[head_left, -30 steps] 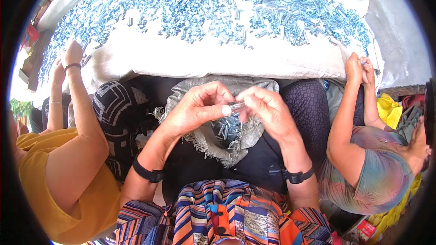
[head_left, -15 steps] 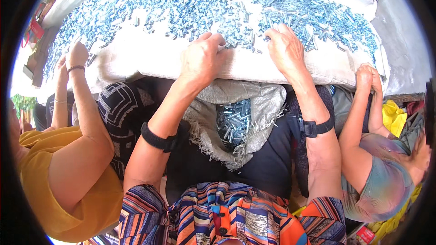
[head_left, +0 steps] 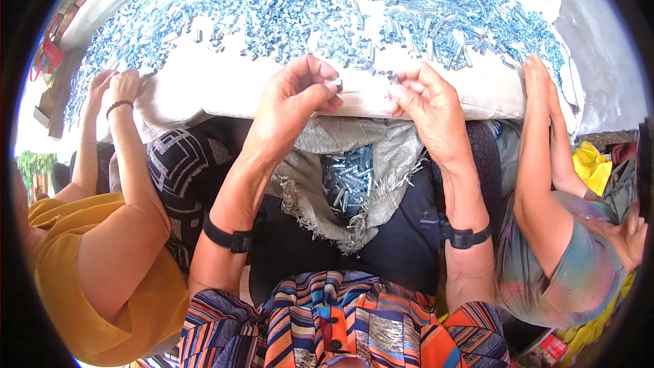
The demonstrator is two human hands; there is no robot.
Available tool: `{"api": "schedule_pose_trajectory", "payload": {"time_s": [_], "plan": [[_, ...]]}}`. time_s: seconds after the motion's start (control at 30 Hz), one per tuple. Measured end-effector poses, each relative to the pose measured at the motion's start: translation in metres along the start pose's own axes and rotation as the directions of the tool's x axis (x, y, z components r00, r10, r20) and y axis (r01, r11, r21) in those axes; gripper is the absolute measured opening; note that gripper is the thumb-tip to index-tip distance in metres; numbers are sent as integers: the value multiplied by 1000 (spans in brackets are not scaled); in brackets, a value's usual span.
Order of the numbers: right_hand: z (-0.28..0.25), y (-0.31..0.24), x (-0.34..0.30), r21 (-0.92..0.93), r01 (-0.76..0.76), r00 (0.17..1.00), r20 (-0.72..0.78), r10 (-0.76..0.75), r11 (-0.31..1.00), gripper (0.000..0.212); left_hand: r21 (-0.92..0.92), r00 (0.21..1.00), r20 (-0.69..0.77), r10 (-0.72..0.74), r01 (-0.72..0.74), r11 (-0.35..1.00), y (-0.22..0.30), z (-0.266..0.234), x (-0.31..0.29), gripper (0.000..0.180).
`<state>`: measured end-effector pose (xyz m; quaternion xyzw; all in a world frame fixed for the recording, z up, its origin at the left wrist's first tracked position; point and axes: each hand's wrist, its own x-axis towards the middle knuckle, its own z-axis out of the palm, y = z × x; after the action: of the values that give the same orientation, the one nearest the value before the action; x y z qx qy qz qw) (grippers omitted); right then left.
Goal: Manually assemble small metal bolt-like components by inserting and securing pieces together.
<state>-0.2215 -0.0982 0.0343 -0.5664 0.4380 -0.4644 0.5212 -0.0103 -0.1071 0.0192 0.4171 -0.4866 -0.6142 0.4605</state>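
Note:
My left hand (head_left: pixel 294 101) is raised over the near edge of the cloth-covered table, thumb and fingers pinching a small shiny metal piece (head_left: pixel 338 84). Opposite it, a short gap away, my right hand (head_left: pixel 436 109) pinches another small metal piece (head_left: pixel 392 79); its exact shape is too small to make out. Beyond both hands spreads a wide layer of small bluish metal pieces (head_left: pixel 286 24), some long and tube-like, others short. Between my knees sits an open woven sack (head_left: pixel 392 150) with frayed edges, holding similar metal tubes (head_left: pixel 349 180).
A person in a mustard top (head_left: pixel 102 259) works at my left, both hands at the pile. Another person in a multicoloured top (head_left: pixel 572 252) reaches to the table at my right. A pale cloth (head_left: pixel 470 95) drapes over the table's near edge. Yellow cloth (head_left: pixel 591 167) lies far right.
Both my hands have drawn back from the pile toward me, each now showing a small piece between its fingertips. The person at right has moved their hands farther onto the table.

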Motion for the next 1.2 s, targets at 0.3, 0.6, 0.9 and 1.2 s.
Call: {"api": "schedule_pose_trajectory", "payload": {"time_s": [0.3,0.6,0.9,1.2], "plan": [[16,4,-37,87,-8,998,64,3,996,11,-287,986,166,11,38,957,-1,18,-33,12],[23,4,-49,205,-44,997,73,29,978,9,-228,981,196,-3,48,973,0,19,-40,11],[27,11,-62,169,-53,993,110,35,984,5,-352,947,313,-72,186,917,-18,17,-44,19],[22,11,-57,194,-168,959,261,114,967,12,-311,914,373,-163,288,906,-30,3,-57,20]]}}
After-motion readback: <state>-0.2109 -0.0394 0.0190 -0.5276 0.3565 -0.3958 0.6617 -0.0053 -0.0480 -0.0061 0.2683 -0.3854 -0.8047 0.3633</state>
